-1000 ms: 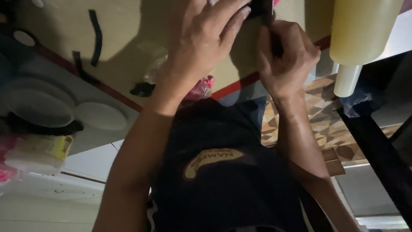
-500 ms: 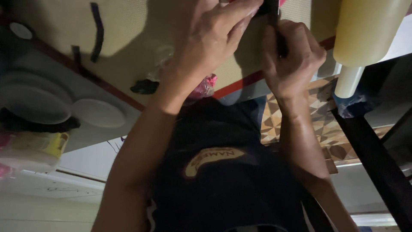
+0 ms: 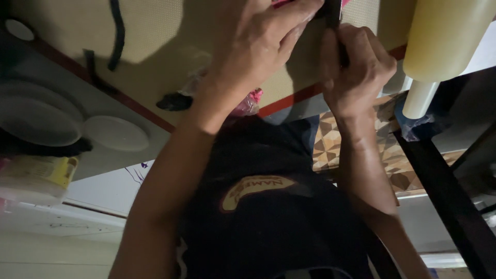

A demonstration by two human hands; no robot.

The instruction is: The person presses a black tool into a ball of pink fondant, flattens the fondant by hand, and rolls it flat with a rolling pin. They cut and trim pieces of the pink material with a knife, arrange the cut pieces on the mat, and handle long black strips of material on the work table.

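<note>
Pinching dark strip point(image 3: 333, 13): left hand point(image 3: 258, 46), right hand point(image 3: 356, 67).

Both arms extended, left hand point(image 3: 258, 46) & right hand point(image 3: 354, 72) fingers curled, grip closed.

A single head-worn camera looks steeply down the person's own chest and forearms, close to both, onto the near edge of a tan table point(image 3: 170, 46). The left hand point(image 3: 258, 46) and right hand point(image 3: 356, 67) fill the top of the frame, partly cut off by its upper edge. No second view overlaps it.
</note>
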